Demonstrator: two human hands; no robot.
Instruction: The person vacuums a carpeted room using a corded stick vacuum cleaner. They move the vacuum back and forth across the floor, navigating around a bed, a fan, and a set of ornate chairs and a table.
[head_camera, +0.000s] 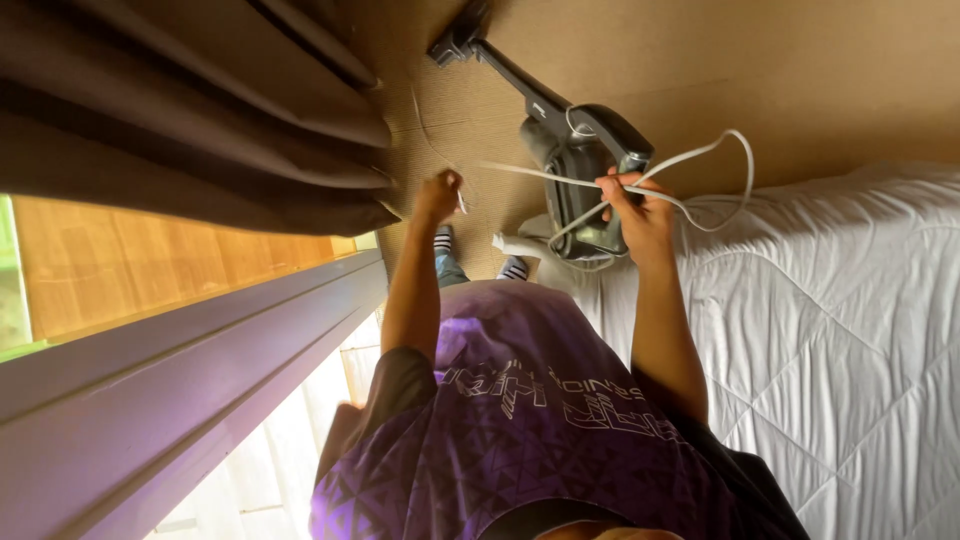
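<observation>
My right hand (633, 208) is closed around a white power cord (700, 155) just in front of a dark grey stick vacuum cleaner (580, 150). The vacuum stands on the tan carpet with its tube running up and to the left. The cord loops out to the right of that hand, and more turns lie against the vacuum body. A straight stretch of cord runs left toward my left hand (438, 195). That hand is raised and closed, with a small white piece showing at its fingers. My purple patterned shirt and striped socks show below the hands.
A bed with a white quilted cover (840, 300) fills the right side. Dark brown curtains (200, 120) hang at the upper left over a window frame (200, 340). Tan carpet (800, 70) spreads behind the vacuum.
</observation>
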